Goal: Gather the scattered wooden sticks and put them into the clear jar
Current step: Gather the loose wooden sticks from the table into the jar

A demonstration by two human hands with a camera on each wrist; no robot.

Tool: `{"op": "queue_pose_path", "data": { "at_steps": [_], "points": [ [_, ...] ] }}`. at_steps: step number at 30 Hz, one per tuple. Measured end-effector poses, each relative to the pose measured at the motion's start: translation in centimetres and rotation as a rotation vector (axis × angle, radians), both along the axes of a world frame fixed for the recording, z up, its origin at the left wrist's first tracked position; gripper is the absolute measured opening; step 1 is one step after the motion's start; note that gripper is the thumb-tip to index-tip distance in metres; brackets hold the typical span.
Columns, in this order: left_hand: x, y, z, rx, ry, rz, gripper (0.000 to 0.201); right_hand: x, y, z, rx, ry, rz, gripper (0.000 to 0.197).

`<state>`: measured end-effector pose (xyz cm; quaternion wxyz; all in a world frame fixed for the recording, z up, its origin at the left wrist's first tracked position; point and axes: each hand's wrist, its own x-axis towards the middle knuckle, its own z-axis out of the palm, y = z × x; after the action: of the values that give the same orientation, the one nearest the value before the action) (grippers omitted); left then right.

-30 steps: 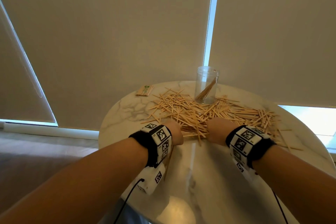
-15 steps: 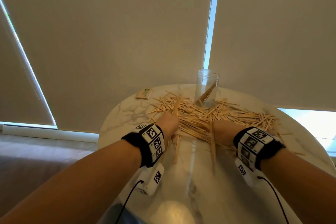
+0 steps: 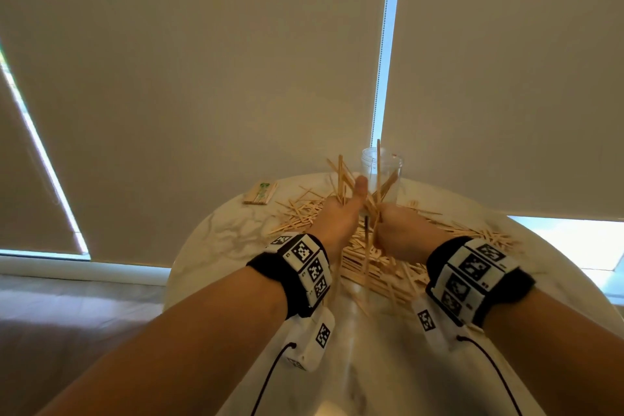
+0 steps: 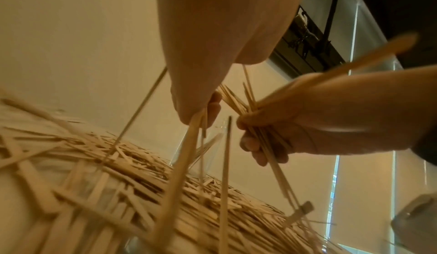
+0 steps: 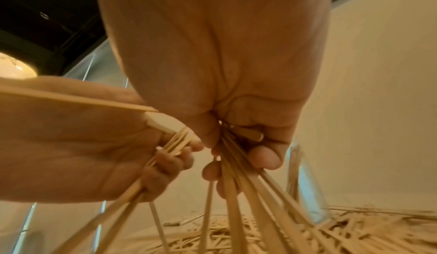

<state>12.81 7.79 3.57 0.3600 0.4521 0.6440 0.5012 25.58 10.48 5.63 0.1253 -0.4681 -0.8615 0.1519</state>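
Both hands grip untidy bunches of thin pale wooden sticks, raised above the round marble tabletop: the left hand and right hand side by side. The clear plastic jar stands upright just beyond them, slightly nearer the right hand; the held sticks point roughly upward and splay.

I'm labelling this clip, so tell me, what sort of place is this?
Probably a home or office room by a window: a round marble-look table, pale roller blinds with daylight at their edges, and a wooden floor.
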Motion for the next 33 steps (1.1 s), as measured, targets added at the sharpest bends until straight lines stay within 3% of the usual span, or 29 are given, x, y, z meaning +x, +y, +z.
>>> {"op": "queue_pose_path", "data": {
  "at_steps": [2,3,7,9,13,16,19,21,23,29,33],
  "points": [
    [0.2,0.9,-0.2,-0.013,-0.063,-0.052,0.109,-1.0,-0.3,-0.3,0.02,-0.065,0.077,0.021],
    [0.2,1.3,-0.4,-0.015,-0.115,-0.059,0.106,-1.5,-0.2,-0.5,0.045,-0.081,0.101,0.02],
    [-0.5,2.9,-1.0,0.037,-0.113,0.03,0.044,-1.9,0.0,-0.7,0.095,0.03,0.077,0.022],
    [-0.9,3.4,-1.4,0.048,-0.12,0.084,0.03,-1.5,0.2,-0.9,0.102,0.074,0.102,0.024],
    [-1.1,3.8,-1.7,0.064,-0.206,0.088,0.041,-0.8,0.1,-1.3,0.102,0.137,0.122,0.03],
    [-1.1,3.5,-1.6,0.12,-0.229,0.118,0.036,-0.6,-0.2,-1.5,0.085,0.177,0.064,0.037],
    [-1.1,2.9,-1.2,0.219,-0.281,0.145,0.025,-0.2,-0.7,-1.7,0.059,0.083,-0.01,0.032],
    [-1.1,2.4,-0.6,0.289,-0.396,0.151,0.016,0.0,-1.0,-2.0,0.032,-0.021,0.001,0.034],
    [-1.0,1.8,0.0,0.353,-0.521,0.117,0.011,0.1,-1.6,-2.1,0.061,-0.052,0.048,0.022],
    [-0.7,0.4,1.3,0.421,-0.563,0.123,0.016,-0.6,-3.1,-1.6,-0.029,0.026,0.148,0.022],
    [-0.3,-1.0,1.1,0.356,-0.663,-0.026,0.025,-0.2,-3.3,-1.5,0.004,0.151,0.073,0.012]
  ]
}}
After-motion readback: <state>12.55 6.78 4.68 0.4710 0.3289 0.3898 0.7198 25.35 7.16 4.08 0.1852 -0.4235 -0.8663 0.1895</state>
